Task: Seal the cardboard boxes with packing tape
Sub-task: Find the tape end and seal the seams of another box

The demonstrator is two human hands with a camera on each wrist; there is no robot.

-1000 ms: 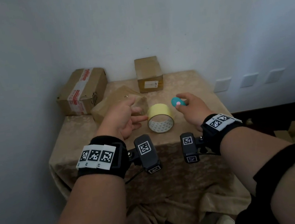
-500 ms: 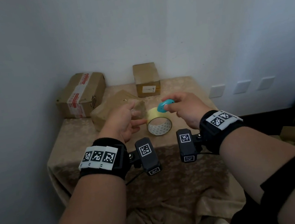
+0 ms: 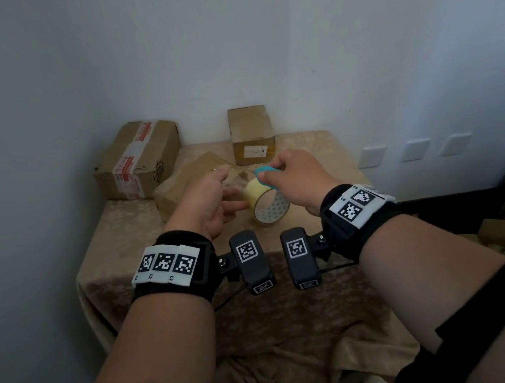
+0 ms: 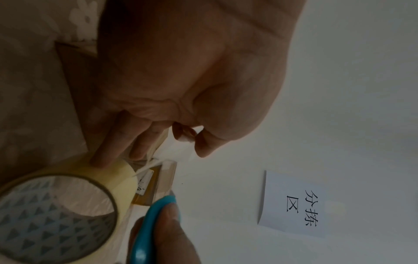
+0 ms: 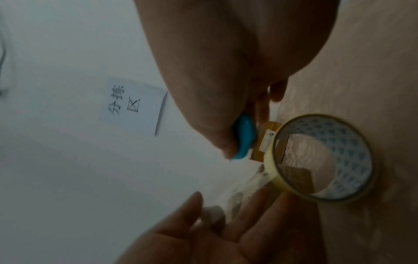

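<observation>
Tape roll (image 3: 267, 200) stands on edge near the middle of the cloth-covered table (image 3: 117, 252), its open core toward the near right; the inner core shows a triangle print in both wrist views. The left hand (image 3: 206, 206) is beside it on the left, with one straight finger touching the roll's outer face. In the left wrist view its thumb and forefinger pinch the clear free end of the tape (image 4: 172, 157), which runs from the roll up to them. The right hand (image 3: 299, 176) hovers just over the top of the roll, fingers curled round a small teal cutter (image 3: 268, 171) held between thumb and fingers; whether the cutter touches the tape I cannot tell.

Three boxes lie farther back. A flat brown box (image 3: 185, 184) sits just left of the roll, partly behind the left hand. A larger box (image 3: 140, 161) with a red-printed white strip is at the far left corner. A small box (image 3: 252, 134) with a white label stands at the far edge against the wall. A paper sign (image 4: 294, 203) with black characters hangs on the wall.
</observation>
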